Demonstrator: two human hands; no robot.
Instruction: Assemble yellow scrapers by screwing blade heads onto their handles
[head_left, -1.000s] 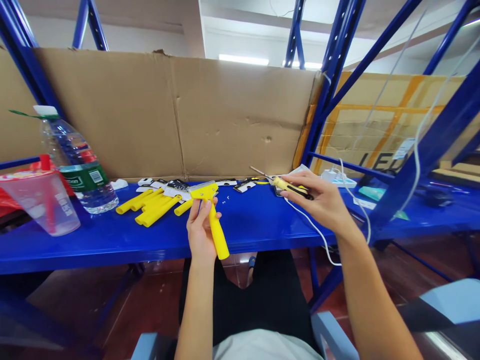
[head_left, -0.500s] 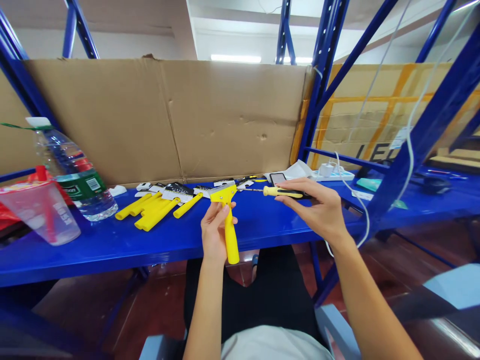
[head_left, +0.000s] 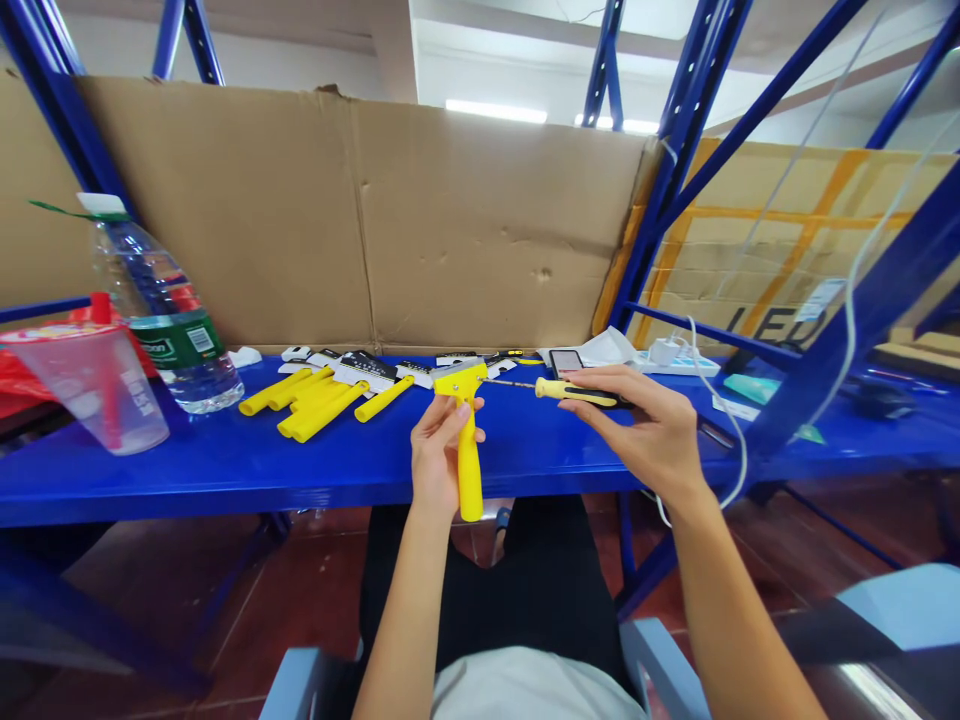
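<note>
My left hand [head_left: 436, 455] is closed round a yellow scraper [head_left: 470, 460], just below its head, with the handle hanging down. Between thumb and fingers, my right hand [head_left: 654, 425] grips a screwdriver [head_left: 576, 391] with a pale yellow and black handle. Its thin shaft points left, and the tip is at the right side of the scraper head; whether it touches a screw is too small to tell. Several yellow scrapers [head_left: 322, 408] with black-and-white heads lie on the blue table [head_left: 300, 485], left of my left hand.
A large water bottle [head_left: 176, 345] and a plastic cup with a red straw [head_left: 94, 385] stand at the left. Behind the table rises a cardboard sheet [head_left: 480, 230]. A phone [head_left: 565, 361], a power strip [head_left: 679, 362] and a white cable [head_left: 739, 455] are at the right, by blue rack posts.
The camera view has shifted slightly, moving the background to the right. Both hands keep their hold, and the screwdriver stays at the side of the scraper head.
</note>
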